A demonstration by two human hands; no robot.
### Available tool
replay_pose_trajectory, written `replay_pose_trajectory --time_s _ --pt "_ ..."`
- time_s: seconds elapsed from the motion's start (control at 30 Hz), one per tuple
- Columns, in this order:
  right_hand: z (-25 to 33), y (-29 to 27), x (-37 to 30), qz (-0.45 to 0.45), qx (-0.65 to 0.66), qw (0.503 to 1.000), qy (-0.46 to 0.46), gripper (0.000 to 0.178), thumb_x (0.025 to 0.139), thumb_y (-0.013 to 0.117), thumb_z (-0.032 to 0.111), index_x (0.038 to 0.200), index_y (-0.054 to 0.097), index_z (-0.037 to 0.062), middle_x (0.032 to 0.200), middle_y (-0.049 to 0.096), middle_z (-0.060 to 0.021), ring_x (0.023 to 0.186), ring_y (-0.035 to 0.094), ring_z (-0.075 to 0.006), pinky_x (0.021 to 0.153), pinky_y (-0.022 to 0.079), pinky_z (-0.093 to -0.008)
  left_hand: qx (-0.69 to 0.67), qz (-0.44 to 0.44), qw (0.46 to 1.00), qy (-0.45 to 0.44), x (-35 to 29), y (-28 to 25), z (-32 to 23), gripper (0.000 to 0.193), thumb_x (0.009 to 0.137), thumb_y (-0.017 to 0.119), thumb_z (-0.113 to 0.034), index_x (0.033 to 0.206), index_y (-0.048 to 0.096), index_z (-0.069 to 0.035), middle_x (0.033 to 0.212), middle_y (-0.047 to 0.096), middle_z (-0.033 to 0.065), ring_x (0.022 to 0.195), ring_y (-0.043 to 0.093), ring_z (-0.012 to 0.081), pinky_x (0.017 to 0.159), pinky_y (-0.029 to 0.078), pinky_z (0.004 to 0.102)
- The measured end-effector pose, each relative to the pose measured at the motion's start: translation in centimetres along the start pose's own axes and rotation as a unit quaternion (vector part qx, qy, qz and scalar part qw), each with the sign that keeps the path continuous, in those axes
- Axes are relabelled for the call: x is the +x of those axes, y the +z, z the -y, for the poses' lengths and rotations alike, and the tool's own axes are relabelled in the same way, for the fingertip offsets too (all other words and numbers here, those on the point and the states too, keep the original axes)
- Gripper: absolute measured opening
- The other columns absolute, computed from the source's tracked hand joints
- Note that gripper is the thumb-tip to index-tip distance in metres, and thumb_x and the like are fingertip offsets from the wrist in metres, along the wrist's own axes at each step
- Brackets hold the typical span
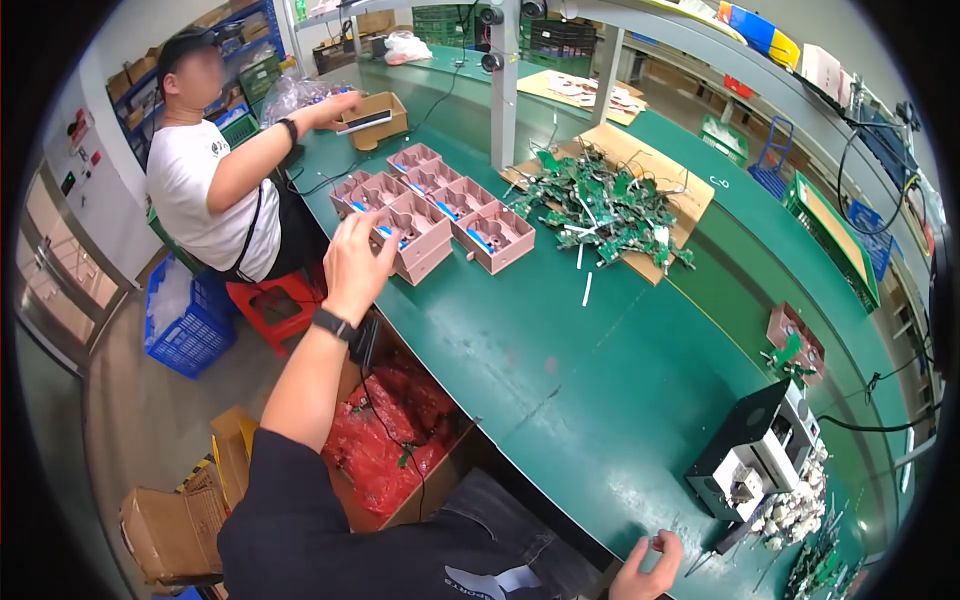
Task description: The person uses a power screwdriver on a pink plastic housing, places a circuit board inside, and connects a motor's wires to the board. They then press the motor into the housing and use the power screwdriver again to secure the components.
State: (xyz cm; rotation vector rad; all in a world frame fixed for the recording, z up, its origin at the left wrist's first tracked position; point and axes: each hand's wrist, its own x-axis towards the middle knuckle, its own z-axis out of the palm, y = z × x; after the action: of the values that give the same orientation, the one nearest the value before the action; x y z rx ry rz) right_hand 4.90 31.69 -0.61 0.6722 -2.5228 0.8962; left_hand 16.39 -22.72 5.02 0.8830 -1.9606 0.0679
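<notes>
My left hand (355,265), with a dark band on its wrist, reaches over the left side of the nearest pink plastic housing (428,262). Its thumb and fingers are apart and curved; whether they touch the housing's wall I cannot tell. That housing belongs to a cluster of several open pink housings, some of them stacked, with blue pieces inside, such as the blue piece (482,243) in the right one. Low in the picture, my right hand (648,570) is over the bench's near edge, fingers loosely bent and a gap showing between them. Nothing shows in it.
Green circuit boards with wires (600,200) are heaped on cardboard behind the housings. A black-and-white machine (765,450) stands at right beside white connectors (795,510). A co-worker (215,190) reaches into a small carton (378,120). Below the bench sits a box with red plastic (385,440).
</notes>
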Motion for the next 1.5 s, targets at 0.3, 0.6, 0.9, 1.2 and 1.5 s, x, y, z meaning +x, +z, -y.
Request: replay_pose_trajectory --time_s 0.3,0.6,0.9,1.2,1.5 --pt "-0.1 2.2 -0.1 0.071 0.039 0.997 0.013 0.025 0.093 0.074 0.009 0.115 0.068 -0.0012 0.106 0.069 -0.0216 0.093 0.068 -0.0396 0.084 0.055 -0.0441 0.16 0.246 0.953 -0.072 7.0 3.4 6.6 0.024 0.083 0.075 -0.026 0.1 0.079 -0.009 0.096 0.076 0.015 0.101 0.071 0.0342 0.09 0.057 0.0471" --pt "-1.5 1.9 -1.2 0.035 0.035 0.997 -0.052 0.035 0.093 0.075 0.013 0.124 0.065 0.0003 0.098 0.069 -0.0188 0.085 0.067 -0.0382 0.077 0.055 -0.0435 0.079 0.197 0.976 0.041 5.3 1.0 4.9 0.017 0.086 0.074 -0.024 0.095 0.081 -0.011 0.087 0.074 0.0123 0.091 0.071 0.0326 0.083 0.056 0.0456" --pt "1.5 1.8 -0.6 0.142 0.224 0.961 0.076 0.044 0.089 0.069 -0.003 0.132 0.06 -0.005 0.114 0.07 -0.0157 0.098 0.069 -0.0238 0.09 0.054 -0.0371 -0.133 0.207 0.954 0.171 -5.8 -2.7 -13.6 0.007 0.084 0.077 -0.012 0.087 0.077 -0.006 0.077 0.066 0.0099 0.076 0.066 0.0305 0.07 0.053 0.0413" --pt "1.5 0.3 -0.6 0.121 0.262 0.953 0.095 0.059 0.096 0.058 0.002 0.152 0.041 -0.009 0.137 0.062 -0.025 0.121 0.065 -0.0307 0.106 0.05 -0.0396 -0.299 0.31 0.882 0.192 -16.9 -3.1 -26.9 0.006 0.082 0.075 -0.01 0.086 0.074 -0.005 0.076 0.064 0.0077 0.076 0.064 0.0288 0.069 0.053 0.0403" --pt "-0.8 -0.2 -2.3 0.07 0.296 0.94 0.152 0.062 0.097 0.054 0.001 0.155 0.036 -0.0096 0.144 0.056 -0.0254 0.128 0.061 -0.0318 0.111 0.046 -0.042 -0.317 0.322 0.862 0.229 -19.5 -3.9 -30.0 0.012 0.084 0.077 -0.018 0.089 0.073 -0.008 0.075 0.065 0.0074 0.078 0.066 0.0271 0.068 0.053 0.0399"
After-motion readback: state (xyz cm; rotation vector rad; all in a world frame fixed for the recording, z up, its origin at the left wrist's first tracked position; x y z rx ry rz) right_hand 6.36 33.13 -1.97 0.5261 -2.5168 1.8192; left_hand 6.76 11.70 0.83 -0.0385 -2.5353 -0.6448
